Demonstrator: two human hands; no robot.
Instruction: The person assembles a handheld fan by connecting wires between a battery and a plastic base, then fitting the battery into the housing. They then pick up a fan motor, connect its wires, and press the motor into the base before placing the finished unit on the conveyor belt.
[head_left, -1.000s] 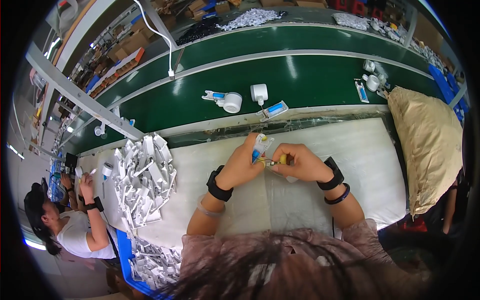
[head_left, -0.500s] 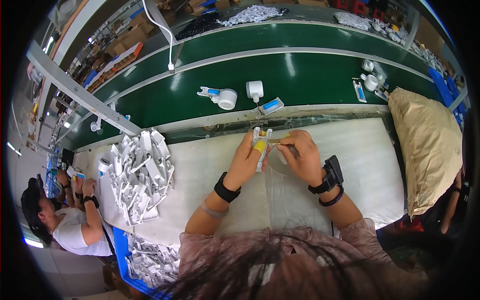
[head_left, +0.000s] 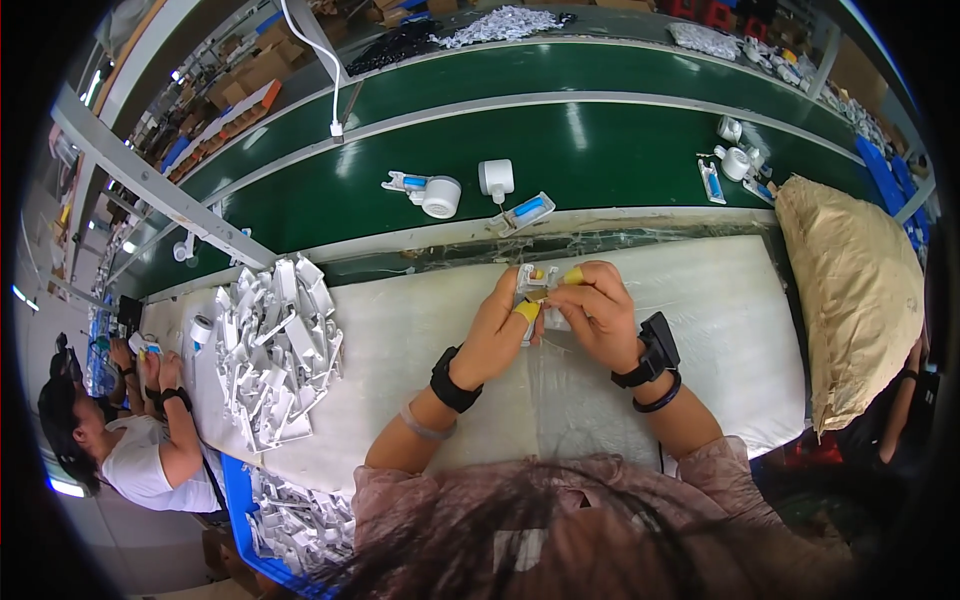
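My left hand (head_left: 497, 322), a yellow finger cot on its thumb, is closed around a white plastic housing (head_left: 524, 279) over the padded table. My right hand (head_left: 600, 312), with a yellow cot on a finger, meets it there, thumb and fingertips pinched at the housing's side. A small brownish piece (head_left: 537, 296) shows between the two hands; what the right fingertips grip is too small to name. Left of my hands lies a large heap of white plastic housings (head_left: 280, 350).
Beyond the pale padded table (head_left: 700, 340) runs a green conveyor belt (head_left: 600, 150) carrying white round-headed units (head_left: 440, 197) with blue cells. A tan sack (head_left: 850, 300) stands at right. A blue bin (head_left: 240, 515) holds more housings. At left a co-worker (head_left: 150, 450) handles parts.
The units on the belt have shifted slightly left. My right fingertips have come closer in against the housing, which has turned a little in my left hand.
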